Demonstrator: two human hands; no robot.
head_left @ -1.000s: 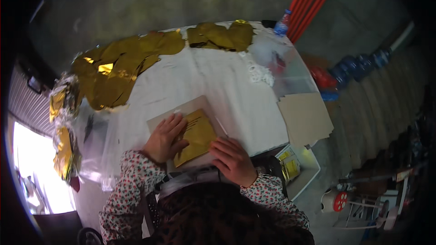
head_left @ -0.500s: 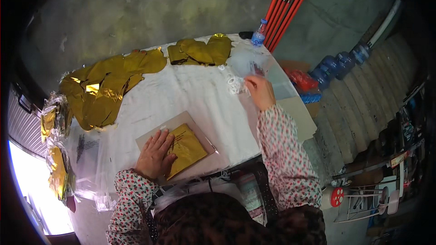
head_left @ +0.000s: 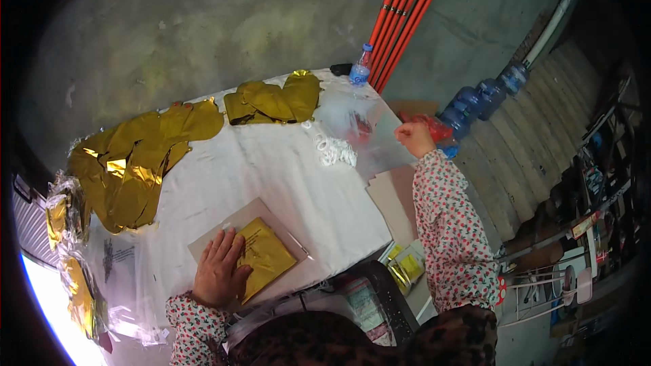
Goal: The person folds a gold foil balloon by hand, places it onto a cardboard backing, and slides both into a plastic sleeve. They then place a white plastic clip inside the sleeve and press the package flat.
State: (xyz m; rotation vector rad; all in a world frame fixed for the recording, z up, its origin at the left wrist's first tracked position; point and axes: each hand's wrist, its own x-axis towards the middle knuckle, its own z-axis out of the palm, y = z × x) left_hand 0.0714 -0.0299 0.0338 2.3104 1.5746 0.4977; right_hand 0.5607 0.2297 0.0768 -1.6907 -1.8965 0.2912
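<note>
My left hand (head_left: 220, 268) lies flat, fingers stretched out, across the left edge of a folded gold foil sheet (head_left: 268, 257). Dark print marks the sheet, which rests on a grey-beige cardboard piece (head_left: 252, 213) on the white-covered table (head_left: 271, 169). Farther right, my right hand (head_left: 415, 139) is raised near the table's right edge, its fingertips pinched together. What they hold, if anything, is too small to make out. To the left of that hand lies a heap of white loops (head_left: 335, 151), with clear plastic film (head_left: 342, 105) behind it.
Crumpled gold foil (head_left: 129, 169) and folded gold foil (head_left: 271, 103) line the table's far side. A small bottle (head_left: 361, 66) stands at the far corner. Cardboard sheets (head_left: 393, 203) lie at the right edge. Beyond are a red bag (head_left: 434, 127), large blue bottles (head_left: 468, 105) and red pipes (head_left: 410, 20).
My right hand has moved right, away from the white loops, toward the table's right edge. My left hand stays on the gold foil sheet. The whole view has shifted slightly.
</note>
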